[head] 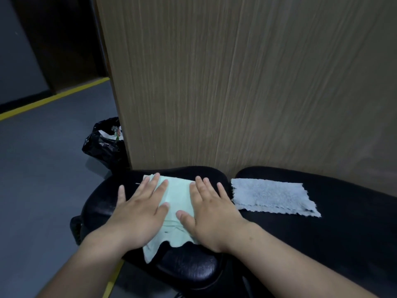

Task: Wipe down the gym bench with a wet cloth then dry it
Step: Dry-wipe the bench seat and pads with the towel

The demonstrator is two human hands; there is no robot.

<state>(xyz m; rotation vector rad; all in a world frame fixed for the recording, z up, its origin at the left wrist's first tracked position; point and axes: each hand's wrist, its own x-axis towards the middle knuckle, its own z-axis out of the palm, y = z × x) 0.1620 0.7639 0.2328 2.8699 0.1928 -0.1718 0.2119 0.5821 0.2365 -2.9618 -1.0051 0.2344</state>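
The black padded gym bench runs across the lower part of the view, its seat pad on the left. A pale green cloth lies spread on that seat pad. My left hand presses flat on the cloth's left side, fingers apart. My right hand lies flat on its right side, fingers spread too. Neither hand grips the cloth. A light blue-grey fluffy cloth lies flat on the longer pad to the right, apart from both hands.
A wood-grain panel rises directly behind the bench. A black bin bag with rubbish stands at the panel's left corner. Grey floor with a yellow line lies to the left.
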